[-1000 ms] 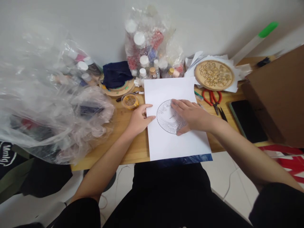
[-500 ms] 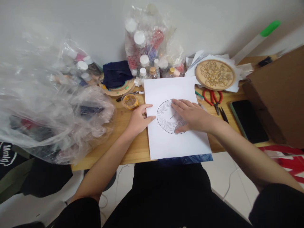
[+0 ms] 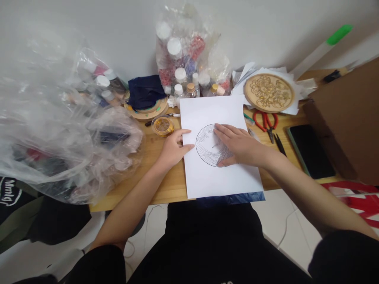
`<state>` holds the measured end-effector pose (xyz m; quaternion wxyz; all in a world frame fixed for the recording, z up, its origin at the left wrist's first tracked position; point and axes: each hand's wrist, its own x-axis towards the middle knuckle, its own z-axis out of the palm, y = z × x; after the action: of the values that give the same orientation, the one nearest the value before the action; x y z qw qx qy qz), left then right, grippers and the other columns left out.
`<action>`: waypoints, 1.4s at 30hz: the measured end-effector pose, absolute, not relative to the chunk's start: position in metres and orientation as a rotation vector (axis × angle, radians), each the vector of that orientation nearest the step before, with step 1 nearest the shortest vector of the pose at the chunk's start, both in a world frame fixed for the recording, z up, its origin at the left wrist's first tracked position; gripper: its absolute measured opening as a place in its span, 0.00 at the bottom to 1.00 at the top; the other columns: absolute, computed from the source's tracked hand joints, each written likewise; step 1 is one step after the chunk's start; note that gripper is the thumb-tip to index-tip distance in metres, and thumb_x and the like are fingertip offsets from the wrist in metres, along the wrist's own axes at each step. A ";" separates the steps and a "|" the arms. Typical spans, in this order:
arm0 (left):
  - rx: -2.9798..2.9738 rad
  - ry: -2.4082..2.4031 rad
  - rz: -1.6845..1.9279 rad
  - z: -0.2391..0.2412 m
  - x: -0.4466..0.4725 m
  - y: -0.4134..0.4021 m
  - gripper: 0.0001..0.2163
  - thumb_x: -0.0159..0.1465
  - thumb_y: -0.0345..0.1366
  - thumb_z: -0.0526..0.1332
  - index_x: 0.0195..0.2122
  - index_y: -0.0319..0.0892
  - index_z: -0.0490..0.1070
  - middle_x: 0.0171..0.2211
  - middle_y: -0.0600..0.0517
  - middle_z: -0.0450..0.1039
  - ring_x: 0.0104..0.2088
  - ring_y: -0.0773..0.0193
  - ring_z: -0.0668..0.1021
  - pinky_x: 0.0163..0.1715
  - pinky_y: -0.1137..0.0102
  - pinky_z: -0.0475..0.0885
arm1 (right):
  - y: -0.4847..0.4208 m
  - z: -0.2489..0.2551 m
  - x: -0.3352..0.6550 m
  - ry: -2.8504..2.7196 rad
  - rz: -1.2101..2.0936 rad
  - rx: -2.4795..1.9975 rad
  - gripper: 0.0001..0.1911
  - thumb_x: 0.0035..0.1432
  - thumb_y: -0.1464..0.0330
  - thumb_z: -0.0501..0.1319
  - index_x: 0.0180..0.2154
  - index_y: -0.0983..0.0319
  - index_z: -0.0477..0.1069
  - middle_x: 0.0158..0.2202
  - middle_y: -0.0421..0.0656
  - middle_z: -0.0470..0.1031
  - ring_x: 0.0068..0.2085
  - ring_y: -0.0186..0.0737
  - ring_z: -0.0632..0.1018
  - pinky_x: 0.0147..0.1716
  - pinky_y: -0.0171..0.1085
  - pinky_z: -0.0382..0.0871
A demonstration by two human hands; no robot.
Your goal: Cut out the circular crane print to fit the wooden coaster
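Note:
A white sheet of paper [image 3: 213,114] with a round line drawing [image 3: 204,148] lies on the wooden table [image 3: 154,177], over a dark blue sheet [image 3: 233,197] that shows at its near edge. My right hand [image 3: 237,146] lies flat on the drawing, fingers stretched out toward the left. My left hand [image 3: 173,148] rests at the paper's left edge, with the thumb and a finger touching it and the fingers loosely spread.
A small round clear box [image 3: 162,125] sits left of the paper. Bags of bead bottles [image 3: 189,59] stand at the back, and a big plastic bag [image 3: 59,126] fills the left. Right: carved wooden disc [image 3: 269,92], red pliers [image 3: 266,122], black phone [image 3: 309,150], cardboard box [image 3: 349,118].
My right hand's thumb has drawn in slightly over the drawing. Otherwise both hands and the paper stay where they were.

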<state>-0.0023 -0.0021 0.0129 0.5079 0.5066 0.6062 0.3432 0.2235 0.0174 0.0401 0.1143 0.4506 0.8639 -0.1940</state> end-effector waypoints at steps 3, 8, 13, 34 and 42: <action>1.220 1.459 0.829 0.013 -0.002 -0.002 0.20 0.51 0.24 0.66 0.47 0.37 0.70 0.36 0.47 0.77 0.36 0.60 0.79 0.37 0.64 0.74 | 0.017 0.041 0.223 2.524 -0.588 1.324 0.53 0.47 0.50 0.63 0.66 0.68 0.45 0.69 0.52 0.40 0.67 0.61 0.46 0.62 0.57 0.50; 1.214 1.464 0.830 0.014 -0.001 -0.001 0.20 0.52 0.24 0.66 0.47 0.37 0.70 0.36 0.47 0.77 0.34 0.61 0.79 0.35 0.65 0.74 | 0.016 0.044 0.221 2.499 -0.605 1.341 0.54 0.46 0.51 0.64 0.67 0.68 0.44 0.69 0.52 0.38 0.67 0.62 0.45 0.63 0.57 0.48; 1.201 1.460 0.822 0.016 -0.001 -0.002 0.21 0.52 0.23 0.66 0.48 0.37 0.70 0.36 0.47 0.77 0.34 0.61 0.79 0.35 0.66 0.74 | 0.015 0.045 0.221 2.493 -0.616 1.340 0.54 0.47 0.52 0.64 0.67 0.67 0.43 0.69 0.52 0.38 0.68 0.61 0.45 0.63 0.56 0.48; 1.189 1.445 0.830 0.016 -0.002 -0.002 0.22 0.51 0.23 0.66 0.48 0.37 0.69 0.37 0.47 0.77 0.36 0.60 0.79 0.37 0.66 0.74 | 0.011 0.042 0.223 2.544 -0.593 1.312 0.52 0.47 0.52 0.63 0.66 0.65 0.45 0.69 0.52 0.39 0.67 0.61 0.45 0.62 0.59 0.49; 1.176 1.431 0.835 0.015 -0.002 -0.002 0.24 0.51 0.23 0.66 0.50 0.37 0.68 0.36 0.47 0.77 0.34 0.61 0.79 0.36 0.65 0.74 | 0.012 0.039 0.224 2.528 -0.578 1.317 0.53 0.46 0.52 0.64 0.66 0.66 0.46 0.69 0.52 0.39 0.68 0.60 0.45 0.62 0.57 0.48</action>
<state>-0.0022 -0.0024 0.0153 0.5269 0.4919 0.5985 0.3495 0.2240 0.0115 0.0393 0.1161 0.4498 0.8632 -0.1974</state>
